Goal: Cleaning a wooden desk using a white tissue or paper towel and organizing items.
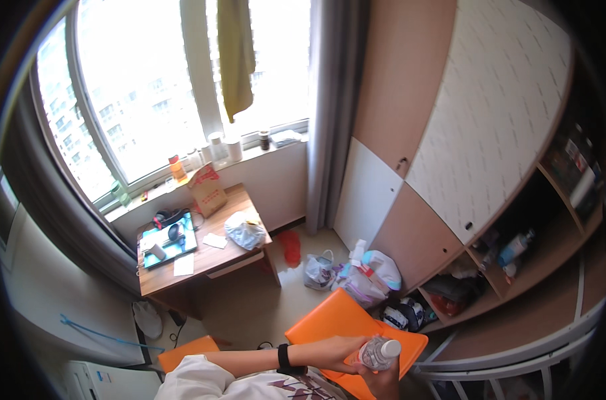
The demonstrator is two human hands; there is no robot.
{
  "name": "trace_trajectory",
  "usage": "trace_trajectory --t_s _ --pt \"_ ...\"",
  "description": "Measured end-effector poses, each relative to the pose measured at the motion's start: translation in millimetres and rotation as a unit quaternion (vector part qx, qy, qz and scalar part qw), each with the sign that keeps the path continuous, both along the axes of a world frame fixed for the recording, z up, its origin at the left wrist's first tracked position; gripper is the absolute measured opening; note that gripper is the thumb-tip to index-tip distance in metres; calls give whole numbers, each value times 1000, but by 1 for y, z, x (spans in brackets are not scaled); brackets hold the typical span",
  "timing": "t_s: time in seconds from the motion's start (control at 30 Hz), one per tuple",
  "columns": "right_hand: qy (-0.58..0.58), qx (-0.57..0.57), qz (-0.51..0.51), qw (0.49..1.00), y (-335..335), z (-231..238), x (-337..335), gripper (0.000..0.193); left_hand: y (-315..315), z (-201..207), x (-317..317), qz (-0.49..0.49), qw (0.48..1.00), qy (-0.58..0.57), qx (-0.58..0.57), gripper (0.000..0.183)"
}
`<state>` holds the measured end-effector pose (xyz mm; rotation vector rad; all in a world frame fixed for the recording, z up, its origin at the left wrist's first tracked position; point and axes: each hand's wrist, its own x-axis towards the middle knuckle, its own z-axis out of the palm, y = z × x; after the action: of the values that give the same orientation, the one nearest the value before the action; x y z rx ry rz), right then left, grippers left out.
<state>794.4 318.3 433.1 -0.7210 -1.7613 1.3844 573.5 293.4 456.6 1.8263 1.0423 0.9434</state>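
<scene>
Sunlit room with cluttered desk [203, 257]; both hands [363, 360] clamped on a capped clear bottle [377, 353], contents unclear.

A home bedroom — wooden desk [203, 257], wardrobe [443, 153], curtained window [149, 87].

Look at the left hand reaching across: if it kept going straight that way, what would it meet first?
The left hand points right, straight at the clear plastic bottle that the right hand holds; it already seems to touch it.
</scene>
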Motion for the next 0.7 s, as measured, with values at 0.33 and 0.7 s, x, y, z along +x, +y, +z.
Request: trace_trajectory --t_s 0.33,0.7 --pt "-13 -158 77 984 -24 9 -204 71 -74 -21 -170 95 994 -38 -49 75" --pt "-207 142 244 937 -42 42 -339 95 -168 -37 -288 395 919 0 -2 72"
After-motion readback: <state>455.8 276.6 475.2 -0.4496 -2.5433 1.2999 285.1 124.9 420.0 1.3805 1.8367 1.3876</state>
